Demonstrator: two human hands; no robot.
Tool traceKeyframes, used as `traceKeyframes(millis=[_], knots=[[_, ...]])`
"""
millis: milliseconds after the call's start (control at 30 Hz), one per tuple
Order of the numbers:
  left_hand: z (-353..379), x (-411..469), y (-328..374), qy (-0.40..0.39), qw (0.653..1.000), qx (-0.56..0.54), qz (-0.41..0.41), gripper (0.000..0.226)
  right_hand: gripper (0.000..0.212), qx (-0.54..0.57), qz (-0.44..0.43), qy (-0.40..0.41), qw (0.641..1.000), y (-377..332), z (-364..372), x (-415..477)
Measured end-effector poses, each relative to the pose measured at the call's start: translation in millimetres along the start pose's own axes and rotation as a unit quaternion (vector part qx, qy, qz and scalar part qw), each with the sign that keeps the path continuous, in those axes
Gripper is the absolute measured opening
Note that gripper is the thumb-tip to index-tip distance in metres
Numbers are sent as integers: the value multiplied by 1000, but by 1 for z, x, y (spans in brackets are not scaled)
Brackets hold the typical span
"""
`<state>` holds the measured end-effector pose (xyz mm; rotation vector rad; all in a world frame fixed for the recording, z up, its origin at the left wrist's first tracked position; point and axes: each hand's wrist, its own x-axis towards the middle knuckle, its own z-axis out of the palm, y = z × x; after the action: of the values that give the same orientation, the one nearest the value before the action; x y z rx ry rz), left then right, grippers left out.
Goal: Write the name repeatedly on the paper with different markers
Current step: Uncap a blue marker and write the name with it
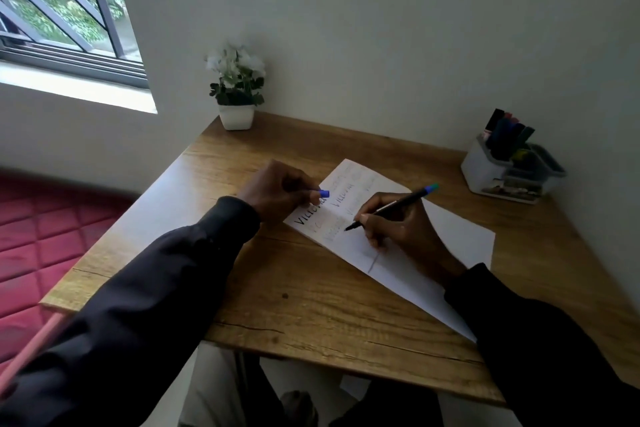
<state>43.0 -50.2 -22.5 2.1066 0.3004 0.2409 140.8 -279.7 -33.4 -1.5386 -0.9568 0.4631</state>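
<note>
Near edge of the wooden table (311,315) first, then going away from it.

Just past that edge, on the right: white paper (460,239), lying flat and turned a bit, reaching toward the middle of the table. Names already written on the far half, some dark, some faint. Lots of bare space on the near half.

On the paper, toward the middle of the table: right hand (391,222), curled around a dark marker (388,208) in a writing grip, fingers pinching it low down. Tip pointing down at the paper, touching or just above, hard to tell. Blue-green end sticking up and away.

Left of the paper, at its edge: left hand (277,191), closed loosely, pinching a small blue cap (324,193) at the fingertips, right over the first written name.

Farther back, at the far right corner of the table: white holder (491,173) with more markers (505,135) standing in it. At the far left corner: little white pot with flowers (237,94).

Probably the step now: writing one more name under the others. To do it well: press the paper flat so no sliding, go slow, keep letters in a line, light push on the tip. Keep the cap close for closing after, then swap for a new color from the holder.
</note>
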Motion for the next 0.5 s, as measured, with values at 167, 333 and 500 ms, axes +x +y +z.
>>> traceKeyframes(millis=[167, 333, 500], knots=[[1, 0, -4, -15, 1000, 11, 15, 14, 8, -6, -10, -24, 1000, 5, 4, -5], [-1, 2, -6, -27, 999, 11, 15, 16, 4, -58, -30, -38, 997, 6, 5, -6], [-1, 5, -9, -33, 999, 5, 11, 16, 19, -89, -51, -28, 994, 12, 6, -9]])
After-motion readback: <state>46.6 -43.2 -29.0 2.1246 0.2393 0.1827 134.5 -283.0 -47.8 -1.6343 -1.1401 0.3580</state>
